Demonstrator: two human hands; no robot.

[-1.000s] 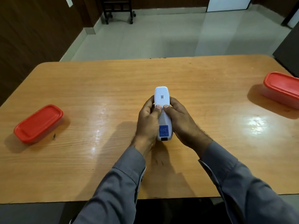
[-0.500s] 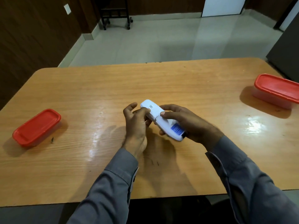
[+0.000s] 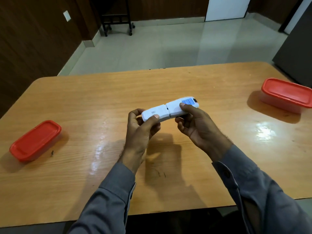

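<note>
Rotated since 0.5 s ago: white plastic oblong device w/ blue label (image 3: 170, 108) now lies crosswise, label end at 2 o'clock, above wooden table (image 3: 84, 98) centre. Left hand (image 3: 141, 130) pinches its 9 o'clock end; right hand (image 3: 195, 125) fingers curl round label end. Red-lidded boxes (image 3: 34, 141) (image 3: 287, 95) at 9 and 3.

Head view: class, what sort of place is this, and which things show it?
Probably an office or meeting room: a large wooden table, dark wood-panelled walls and a pale tiled floor with a wheeled stand by the wall. The left hand and right hand hold a white device.
</note>
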